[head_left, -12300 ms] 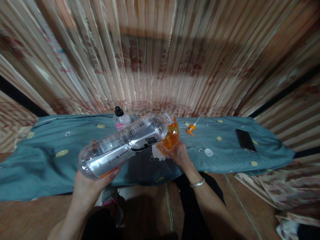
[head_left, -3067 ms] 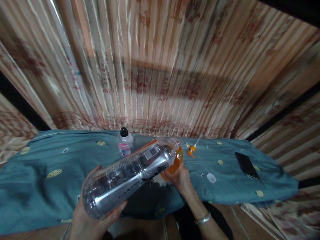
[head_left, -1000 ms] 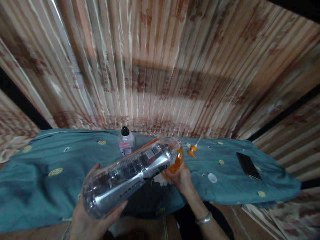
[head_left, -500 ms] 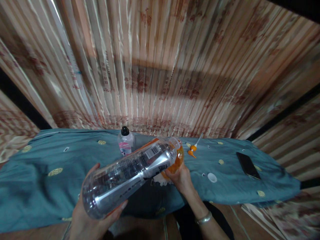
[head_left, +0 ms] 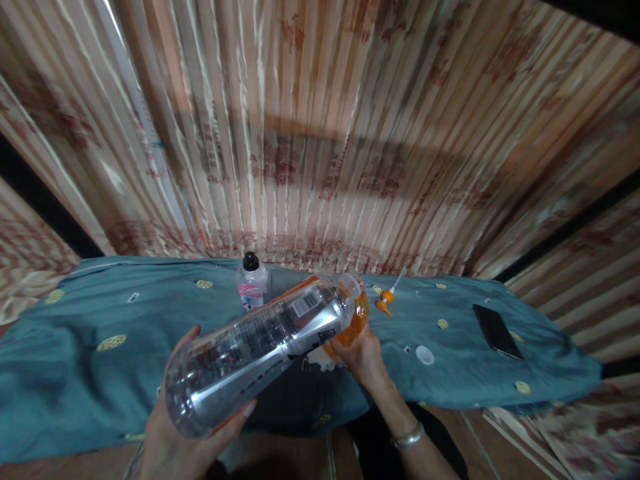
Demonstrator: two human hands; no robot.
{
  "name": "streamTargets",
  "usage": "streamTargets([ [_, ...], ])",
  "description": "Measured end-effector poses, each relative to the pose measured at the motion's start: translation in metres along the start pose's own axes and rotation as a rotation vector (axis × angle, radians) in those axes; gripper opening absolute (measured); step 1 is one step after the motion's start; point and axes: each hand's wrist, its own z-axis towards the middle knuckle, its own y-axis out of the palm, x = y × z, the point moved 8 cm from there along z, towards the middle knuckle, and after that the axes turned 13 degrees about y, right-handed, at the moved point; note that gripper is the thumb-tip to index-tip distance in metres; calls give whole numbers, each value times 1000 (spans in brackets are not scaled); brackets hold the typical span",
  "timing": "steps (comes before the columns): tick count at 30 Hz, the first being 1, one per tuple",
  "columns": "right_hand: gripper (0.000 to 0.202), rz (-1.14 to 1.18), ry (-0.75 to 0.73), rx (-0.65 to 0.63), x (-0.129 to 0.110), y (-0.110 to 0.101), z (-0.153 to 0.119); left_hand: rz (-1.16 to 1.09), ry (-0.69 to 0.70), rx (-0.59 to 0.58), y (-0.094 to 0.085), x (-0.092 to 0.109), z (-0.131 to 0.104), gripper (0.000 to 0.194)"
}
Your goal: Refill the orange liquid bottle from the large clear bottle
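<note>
A large clear bottle (head_left: 260, 350) with a silver label lies tilted across the middle, its neck toward the upper right. My left hand (head_left: 193, 413) is wrapped round its base end. My right hand (head_left: 361, 353) grips an orange bottle (head_left: 358, 317), which is largely hidden behind the clear one. The clear bottle's mouth is at the top of the orange bottle; whether they touch cannot be told. Behind them, a small bottle with a black cap (head_left: 253, 287) stands upright. To the right lies an orange pump top (head_left: 386, 298) with a pale tube.
A teal patterned cloth (head_left: 90, 373) covers the surface. A black phone (head_left: 497, 330) lies at the right, and a small white disc (head_left: 425, 355) rests nearer the middle. A pleated curtain (head_left: 310, 133) hangs behind, with dark bars at both sides.
</note>
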Motion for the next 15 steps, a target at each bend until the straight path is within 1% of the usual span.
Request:
streamTargets([
  [2, 81, 3, 3, -9, -1, -1, 0, 39, 97, -40, -2, 3, 2, 96],
  [4, 80, 9, 3, -51, -2, 1, 0, 68, 148, -78, -2, 2, 3, 93],
  [5, 81, 8, 3, -61, -2, 1, 0, 75, 155, -81, -4, 1, 3, 94],
  [9, 85, 11, 10, -71, 1, 1, 2, 72, 255, -118, -4, -1, 4, 100],
  [11, 87, 28, 21, -88, 4, 2, 2, 80, 267, -103, -5, -2, 4, 100],
  [13, 89, 39, 33, -97, 7, 3, 3, 82, 267, -122, -3, -3, 4, 102],
  [15, 91, 37, 41, -100, 7, 4, 3, 40, 181, -101, -3, -8, 4, 107],
])
